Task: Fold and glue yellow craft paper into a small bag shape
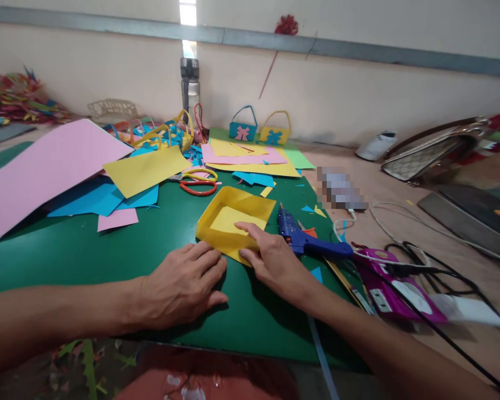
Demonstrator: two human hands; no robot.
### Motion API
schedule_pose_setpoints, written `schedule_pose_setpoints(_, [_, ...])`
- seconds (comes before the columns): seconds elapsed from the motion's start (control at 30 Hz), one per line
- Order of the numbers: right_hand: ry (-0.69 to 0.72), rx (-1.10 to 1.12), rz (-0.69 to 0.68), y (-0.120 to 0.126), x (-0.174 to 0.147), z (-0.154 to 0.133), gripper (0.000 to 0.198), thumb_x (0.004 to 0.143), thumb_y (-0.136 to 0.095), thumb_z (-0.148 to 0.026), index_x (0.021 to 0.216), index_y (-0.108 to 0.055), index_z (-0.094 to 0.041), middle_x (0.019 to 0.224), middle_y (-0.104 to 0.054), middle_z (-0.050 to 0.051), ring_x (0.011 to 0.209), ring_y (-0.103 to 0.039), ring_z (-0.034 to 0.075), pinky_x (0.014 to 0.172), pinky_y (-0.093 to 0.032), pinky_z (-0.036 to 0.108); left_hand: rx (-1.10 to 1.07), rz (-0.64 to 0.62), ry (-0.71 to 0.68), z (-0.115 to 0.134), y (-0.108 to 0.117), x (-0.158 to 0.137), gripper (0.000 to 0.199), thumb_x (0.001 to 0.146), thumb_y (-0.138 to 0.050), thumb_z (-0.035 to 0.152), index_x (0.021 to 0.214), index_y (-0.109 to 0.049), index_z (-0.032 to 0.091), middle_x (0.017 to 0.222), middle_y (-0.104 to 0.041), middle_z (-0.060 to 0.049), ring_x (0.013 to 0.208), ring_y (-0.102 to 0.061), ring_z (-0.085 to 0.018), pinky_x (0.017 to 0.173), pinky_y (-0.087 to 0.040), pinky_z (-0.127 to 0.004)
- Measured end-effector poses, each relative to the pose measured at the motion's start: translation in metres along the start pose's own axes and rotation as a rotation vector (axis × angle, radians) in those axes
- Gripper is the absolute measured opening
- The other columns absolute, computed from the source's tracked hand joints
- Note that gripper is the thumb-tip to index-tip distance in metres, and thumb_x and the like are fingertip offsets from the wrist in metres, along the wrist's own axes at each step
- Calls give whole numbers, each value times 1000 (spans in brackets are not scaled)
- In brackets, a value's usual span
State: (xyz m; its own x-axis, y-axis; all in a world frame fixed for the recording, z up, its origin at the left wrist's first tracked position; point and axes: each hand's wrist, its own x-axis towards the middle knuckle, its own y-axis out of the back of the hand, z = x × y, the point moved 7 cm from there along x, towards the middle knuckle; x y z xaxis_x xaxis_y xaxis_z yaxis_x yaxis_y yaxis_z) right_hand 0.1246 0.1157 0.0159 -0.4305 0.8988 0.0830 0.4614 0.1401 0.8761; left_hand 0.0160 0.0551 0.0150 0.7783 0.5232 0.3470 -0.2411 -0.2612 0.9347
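Note:
A yellow paper box (206, 225), open at the top with folded-up walls, sits on the green mat in front of me. My right hand (270, 253) pinches its near wall at the right, index finger inside and thumb outside. Palm down on the mat, my left hand (194, 283) lies with its fingertips against the box's near left corner; its thumb is apart from the fingers. Just right of the box rests a blue glue gun (302, 236). Behind the box lie scissors (199, 182) with red and yellow handles.
Pink (62, 166) and yellow sheets (148, 171) lie at left. Two small paper bags, one blue (242, 131), one yellow (275, 135), stand near the wall beside a bottle (190, 89). A purple power strip (395, 283), cables and a phone (342, 189) are at right.

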Motion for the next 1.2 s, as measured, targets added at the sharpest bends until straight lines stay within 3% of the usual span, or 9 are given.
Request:
schedule_pose_setpoints(0.17, [38, 72, -38, -1, 0, -4, 48, 77, -54, -11, 124, -48, -14, 115, -63, 13, 104, -59, 24, 88, -45, 39, 46, 95, -57, 9, 2, -4, 48, 91, -35, 47, 106, -56, 6, 103, -64, -16, 95, -57, -28, 75, -49, -39])
schedule_pose_setpoints(0.3, [26, 28, -27, 0, 0, -5, 50, 76, -55, -11, 125, -47, -14, 116, -62, 13, 106, -59, 25, 89, -44, 38, -13, 20, -42, 9, -5, -2, 51, 90, -35, 49, 102, -56, 5, 100, -63, -16, 88, -57, -26, 72, -49, -37])
schedule_pose_setpoints(0.53, [-48, -254, -29, 1, 2, 2, 53, 77, -56, -15, 129, -44, -16, 98, -69, 11, 87, -65, 23, 72, -47, 32, -89, -122, 19, 0, -13, 2, 56, 87, -32, 57, 109, -53, 10, 104, -58, -13, 88, -50, -26, 73, -45, -39])
schedule_pose_setpoints(0.63, [42, -404, 37, 5, -1, -4, 44, 78, -55, -13, 122, -49, -16, 100, -67, 10, 85, -63, 22, 67, -46, 29, -100, -143, 33, -1, -15, 3, 61, 86, -28, 61, 113, -51, 13, 105, -55, -12, 89, -47, -26, 75, -42, -41])
schedule_pose_setpoints(0.77, [276, -506, 158, 16, -15, -17, 12, 83, -50, -12, 89, -61, -15, 90, -64, 9, 86, -59, 20, 65, -43, 26, -106, -155, 57, -1, -15, 4, 60, 86, -26, 61, 113, -51, 14, 103, -53, -11, 87, -46, -25, 74, -40, -40])
schedule_pose_setpoints(0.83, [418, -491, 120, 14, -25, -23, 14, 86, -47, -13, 81, -60, -15, 84, -63, 8, 82, -57, 18, 65, -43, 26, -130, -160, 61, 0, -15, 5, 58, 87, -26, 60, 112, -51, 14, 101, -53, -10, 85, -45, -24, 73, -40, -40])
schedule_pose_setpoints(1.0, [644, -621, -100, -11, -43, -31, 11, 82, -48, -9, 81, -59, -13, 76, -61, 8, 68, -54, 18, 55, -42, 28, -203, -156, 76, -3, -15, 4, 55, 88, -28, 58, 112, -50, 14, 106, -52, -11, 89, -44, -25, 76, -39, -41])
schedule_pose_setpoints(1.2, [666, -772, -83, -16, -49, -37, 23, 81, -39, -4, 93, -59, -5, 82, -60, 16, 74, -56, 23, 56, -43, 32, -262, -183, 68, -3, -13, -3, 55, 89, -30, 54, 124, -43, 13, 118, -50, -13, 101, -44, -27, 86, -36, -43])
